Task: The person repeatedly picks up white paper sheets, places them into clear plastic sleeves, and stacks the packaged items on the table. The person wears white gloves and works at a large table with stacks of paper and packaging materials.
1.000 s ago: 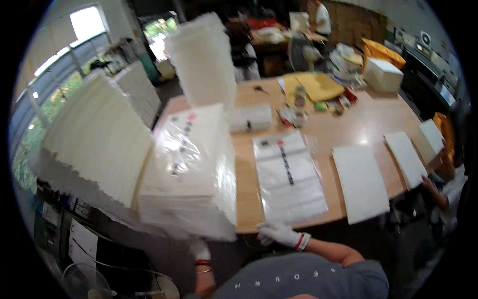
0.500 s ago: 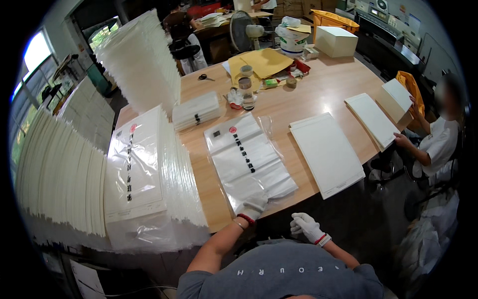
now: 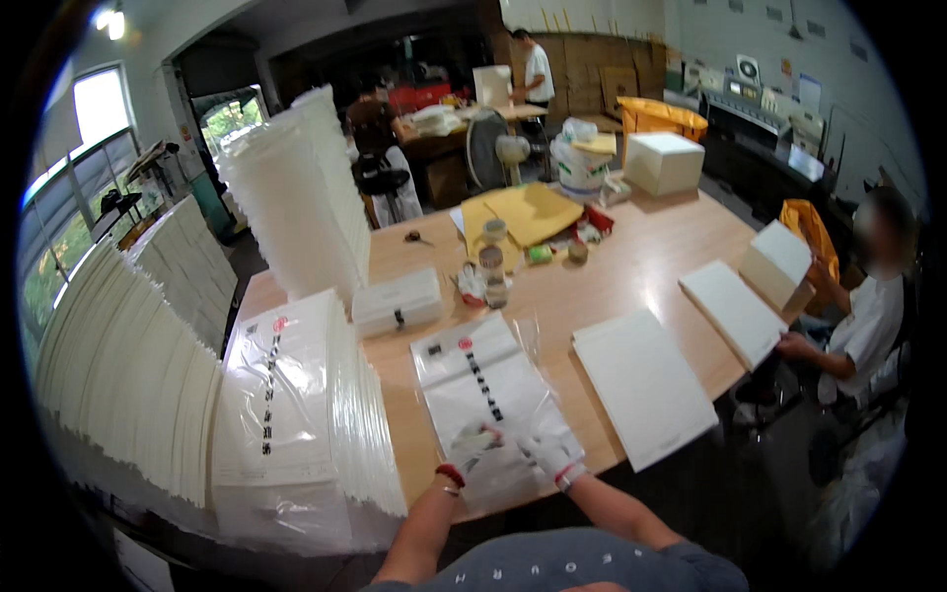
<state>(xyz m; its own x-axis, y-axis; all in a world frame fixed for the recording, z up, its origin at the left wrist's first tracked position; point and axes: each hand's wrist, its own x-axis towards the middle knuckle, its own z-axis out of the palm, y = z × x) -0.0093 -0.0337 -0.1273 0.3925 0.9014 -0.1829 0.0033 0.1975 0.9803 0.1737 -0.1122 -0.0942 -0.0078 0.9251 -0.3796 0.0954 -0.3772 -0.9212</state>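
Note:
A pile of clear printed plastic bags (image 3: 472, 393) lies flat on the table before me, with dark lettering and a red round mark. Over its near part is my left hand (image 3: 473, 450), in a white glove with a red cuff. Motion blurs its fingers, so their grip is unclear. Beside it, my right hand (image 3: 550, 456), also gloved, rests on or just above the bags' near right part with its fingers stretched forward. To the right lies a stack of white sheets or boards (image 3: 646, 390). A tall bagged stack (image 3: 281, 405) stands on the left.
Rows of white stacks (image 3: 128, 365) and a tall white pile (image 3: 296, 197) crowd the left. A white bundle (image 3: 398, 302), scissors (image 3: 418, 239), jars (image 3: 493, 261), yellow paper (image 3: 528, 212) and a bucket (image 3: 580, 166) stand farther back. At right, another person (image 3: 868, 306) handles white blocks (image 3: 779, 261).
My right hand has come from beyond the table's near edge onto the bags. My left hand has moved inward from the bags' near edge. The view has tilted upward.

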